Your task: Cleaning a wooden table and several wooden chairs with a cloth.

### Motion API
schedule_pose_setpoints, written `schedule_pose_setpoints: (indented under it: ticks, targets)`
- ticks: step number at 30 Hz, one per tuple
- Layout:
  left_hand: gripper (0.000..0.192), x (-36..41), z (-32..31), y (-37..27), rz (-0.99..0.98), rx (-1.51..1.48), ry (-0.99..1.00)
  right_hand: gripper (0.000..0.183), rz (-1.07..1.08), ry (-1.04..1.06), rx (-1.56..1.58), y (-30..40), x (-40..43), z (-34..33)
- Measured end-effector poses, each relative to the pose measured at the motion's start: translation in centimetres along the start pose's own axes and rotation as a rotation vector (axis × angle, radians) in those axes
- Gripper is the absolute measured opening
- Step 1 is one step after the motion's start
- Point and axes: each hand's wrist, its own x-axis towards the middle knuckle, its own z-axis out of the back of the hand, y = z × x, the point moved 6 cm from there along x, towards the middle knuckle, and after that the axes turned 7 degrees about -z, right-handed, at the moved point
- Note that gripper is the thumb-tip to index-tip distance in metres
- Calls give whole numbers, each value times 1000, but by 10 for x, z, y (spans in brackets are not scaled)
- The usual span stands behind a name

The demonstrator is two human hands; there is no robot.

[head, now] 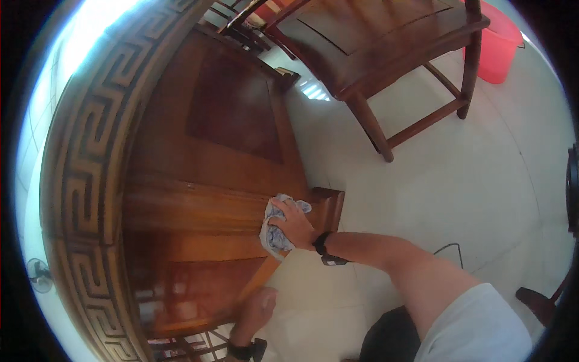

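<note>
My right hand [293,225] presses a crumpled grey-and-white cloth [277,235] against a corner post of a polished brown wooden desk [208,210], just above the post's stepped foot [331,206]. Fingers are spread over the cloth, and part of it hangs below the palm. My left hand [261,305] is lower in the picture, close beside the desk's lower side panel [212,280]. Its fingers are mostly hidden, so I cannot tell whether it touches the wood. Each wrist wears a black band with a small device.
A carved key-pattern edge [86,181] runs along the desk's top at left. A wooden chair [375,54] stands on the pale tiled floor [429,190], with a red bucket [497,50] behind it. Dark furniture legs [536,303] show at lower right.
</note>
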Motion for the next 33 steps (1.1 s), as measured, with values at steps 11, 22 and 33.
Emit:
schedule_pose_setpoints:
  ticks: [11,22,33]
  targets:
    - [17,40,24,-19,214,101,187,29,-88,166,-123,-70,-49,-16]
    - [17,102,5,-76,-134,-26,-86,70,-164,498,360,-28,-76,43]
    - [39,312,42,-218,-319,-836,-809,39,-818,-511,875,-182,-94,407]
